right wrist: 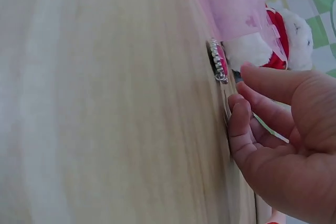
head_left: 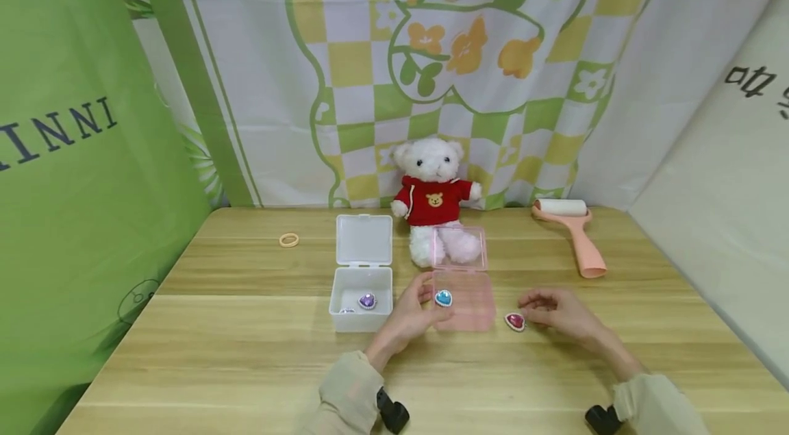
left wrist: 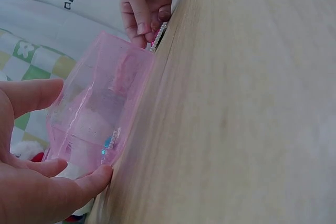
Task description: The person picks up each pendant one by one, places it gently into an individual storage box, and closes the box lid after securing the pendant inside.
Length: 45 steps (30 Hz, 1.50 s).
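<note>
My left hand (head_left: 409, 312) holds the left end of a clear pink plastic box (head_left: 474, 301), whose lid stands raised at the back. A blue heart-shaped gem (head_left: 443, 298) with a beaded silver rim lies inside the box at the left. On the table right of the box is a red heart-shaped gem (head_left: 515, 322). My right hand (head_left: 557, 315) is just beside that gem, its fingers (right wrist: 243, 111) loosely bent and nothing held between them. In the right wrist view the red gem (right wrist: 219, 62) sits just beyond the fingertips.
A white lidded box (head_left: 364, 322), lid up, contains a purple gem (head_left: 367, 301) and another partly hidden one. Behind the pink box sits a white teddy bear (head_left: 431, 199) in red. A lint roller (head_left: 579, 236) lies back right, a small ring (head_left: 288, 240) back left.
</note>
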### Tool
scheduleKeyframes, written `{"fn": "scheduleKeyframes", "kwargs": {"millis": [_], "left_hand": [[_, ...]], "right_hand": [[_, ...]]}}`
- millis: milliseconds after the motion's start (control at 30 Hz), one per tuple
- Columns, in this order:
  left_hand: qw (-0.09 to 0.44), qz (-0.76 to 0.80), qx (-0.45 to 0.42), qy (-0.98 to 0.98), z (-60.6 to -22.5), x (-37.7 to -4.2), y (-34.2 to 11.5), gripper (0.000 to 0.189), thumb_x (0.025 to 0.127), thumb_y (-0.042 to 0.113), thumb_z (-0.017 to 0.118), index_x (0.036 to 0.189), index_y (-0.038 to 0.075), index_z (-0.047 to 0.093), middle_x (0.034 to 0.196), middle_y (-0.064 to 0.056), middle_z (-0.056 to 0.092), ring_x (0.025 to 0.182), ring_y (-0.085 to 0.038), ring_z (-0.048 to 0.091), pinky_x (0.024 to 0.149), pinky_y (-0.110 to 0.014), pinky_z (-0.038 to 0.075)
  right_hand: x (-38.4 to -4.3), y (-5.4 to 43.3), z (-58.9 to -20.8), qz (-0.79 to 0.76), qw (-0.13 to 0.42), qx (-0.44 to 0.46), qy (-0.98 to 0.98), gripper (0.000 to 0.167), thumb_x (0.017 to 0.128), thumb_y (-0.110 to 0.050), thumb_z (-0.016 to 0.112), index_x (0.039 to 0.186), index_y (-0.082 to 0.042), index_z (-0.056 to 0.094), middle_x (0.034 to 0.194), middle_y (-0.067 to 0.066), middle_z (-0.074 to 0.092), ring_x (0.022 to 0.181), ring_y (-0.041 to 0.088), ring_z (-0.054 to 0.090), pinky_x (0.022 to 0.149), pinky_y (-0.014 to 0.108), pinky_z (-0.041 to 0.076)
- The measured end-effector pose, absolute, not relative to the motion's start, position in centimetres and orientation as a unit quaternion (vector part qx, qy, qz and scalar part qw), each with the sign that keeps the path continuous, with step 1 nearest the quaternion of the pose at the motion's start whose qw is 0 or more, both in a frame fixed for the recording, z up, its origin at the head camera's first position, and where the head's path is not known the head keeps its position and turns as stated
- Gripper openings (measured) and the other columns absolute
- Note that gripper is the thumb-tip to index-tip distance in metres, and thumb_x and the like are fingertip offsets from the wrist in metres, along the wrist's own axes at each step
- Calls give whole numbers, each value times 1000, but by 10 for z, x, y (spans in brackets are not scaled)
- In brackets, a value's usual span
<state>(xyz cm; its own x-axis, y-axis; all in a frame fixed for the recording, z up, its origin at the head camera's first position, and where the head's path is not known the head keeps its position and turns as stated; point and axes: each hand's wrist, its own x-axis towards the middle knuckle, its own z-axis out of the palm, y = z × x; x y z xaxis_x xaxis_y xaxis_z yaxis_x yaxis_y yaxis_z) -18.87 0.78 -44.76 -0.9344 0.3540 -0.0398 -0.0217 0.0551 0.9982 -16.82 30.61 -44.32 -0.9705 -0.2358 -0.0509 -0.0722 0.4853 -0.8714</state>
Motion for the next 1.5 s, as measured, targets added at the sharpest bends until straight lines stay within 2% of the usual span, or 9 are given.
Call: {"fn": "scheduleKeyframes", "kwargs": {"millis": [167,700,1000,1267,1500], "left_hand": [[136,677,117,714,-448,-189,9,74,77,5,75,142,2,38,133,-24,47,124,-39,42,104,-52,35],[135,678,123,712,-447,-188,8,74,77,4,75,141,3,39,131,-25,46,123,-39,42,103,-53,35],[129,678,129,712,-446,-187,8,74,77,-1,74,141,2,38,131,-24,48,122,-41,43,102,-55,36],[132,673,122,717,-446,-187,8,75,77,2,75,142,3,38,132,-24,46,123,-40,42,103,-53,36],[135,673,118,717,-446,-188,8,75,77,3,76,142,3,39,131,-24,47,122,-39,43,103,-52,35]], "right_hand": [[-168,304,-445,-464,68,-121,875,31,86,-16,72,107,6,65,93,10,65,80,8,59,68,22,49],[-164,296,-443,-399,43,-144,905,25,78,-20,80,92,-5,66,77,1,55,68,5,48,59,21,42],[-163,296,-440,-446,58,-132,883,25,78,-10,78,93,2,61,75,5,56,66,7,51,54,22,44],[-162,296,-439,-477,59,-130,867,23,83,-5,72,98,6,58,86,11,63,77,8,58,65,22,48],[-165,297,-435,-493,71,-97,862,26,84,-6,71,101,7,56,88,11,62,78,8,58,63,23,51]]}}
